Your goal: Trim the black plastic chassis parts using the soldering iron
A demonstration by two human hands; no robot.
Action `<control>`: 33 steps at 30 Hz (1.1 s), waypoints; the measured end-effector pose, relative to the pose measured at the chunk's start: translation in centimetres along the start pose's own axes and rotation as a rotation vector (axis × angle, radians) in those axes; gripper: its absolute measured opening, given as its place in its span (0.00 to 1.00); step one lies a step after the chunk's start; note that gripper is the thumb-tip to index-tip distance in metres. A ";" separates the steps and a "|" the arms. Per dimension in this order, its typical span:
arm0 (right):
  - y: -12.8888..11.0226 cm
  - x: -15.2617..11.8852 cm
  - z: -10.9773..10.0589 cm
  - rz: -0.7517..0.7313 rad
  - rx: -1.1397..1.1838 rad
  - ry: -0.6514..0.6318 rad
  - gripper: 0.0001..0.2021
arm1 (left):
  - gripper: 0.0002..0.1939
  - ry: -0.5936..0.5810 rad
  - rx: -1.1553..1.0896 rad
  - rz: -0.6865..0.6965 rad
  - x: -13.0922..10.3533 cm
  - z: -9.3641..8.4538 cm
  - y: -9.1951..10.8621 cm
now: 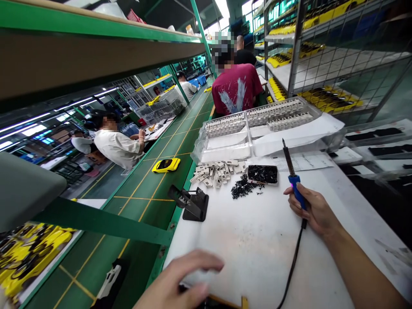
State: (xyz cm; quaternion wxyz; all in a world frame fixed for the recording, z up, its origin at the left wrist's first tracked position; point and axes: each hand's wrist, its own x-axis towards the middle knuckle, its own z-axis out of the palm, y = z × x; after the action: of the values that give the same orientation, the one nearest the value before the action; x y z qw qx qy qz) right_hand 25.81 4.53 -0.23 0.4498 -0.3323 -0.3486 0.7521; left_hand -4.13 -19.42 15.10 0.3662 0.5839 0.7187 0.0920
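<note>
My right hand (317,210) is wrapped round the blue handle of a soldering iron (298,192), its tip pointing up and its cord hanging to the table's front. Low in the view, my left hand (180,279) has its thumb and fingers apart, with nothing visibly held. Beneath it, a dark piece with a yellow edge (244,302) is mostly cut off by the frame. A black iron stand (197,206) sits on the white table (257,249). Beyond are a heap of small black parts (242,189), a small box (262,175) full of them, and loose white plastic pieces (217,174).
A clear tray (249,148) with rows of white pieces lies at the table's back. Left runs a green conveyor belt (161,193) carrying a yellow toy car (166,165). A green post crosses at left. Co-workers sit ahead and across the belt; racks of yellow car bodies stand right.
</note>
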 end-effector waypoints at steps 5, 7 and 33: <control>-0.1 -0.3 -0.1 -0.015 0.014 -0.002 0.18 | 0.23 0.444 0.277 -0.058 19.0 -3.3 9.9; -0.2 -0.2 -0.1 -0.033 0.022 0.008 0.19 | 0.21 0.483 0.328 -0.111 25.1 -4.8 10.1; -0.3 0.3 0.4 -0.042 0.063 -0.001 0.19 | 0.18 0.188 0.749 -0.417 34.5 -9.1 4.0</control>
State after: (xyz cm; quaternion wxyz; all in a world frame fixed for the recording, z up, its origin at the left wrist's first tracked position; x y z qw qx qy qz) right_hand 25.52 4.79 0.20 0.4757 -0.3103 -0.3320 0.7531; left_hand -8.54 15.74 9.44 0.0728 0.5080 0.8351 -0.1981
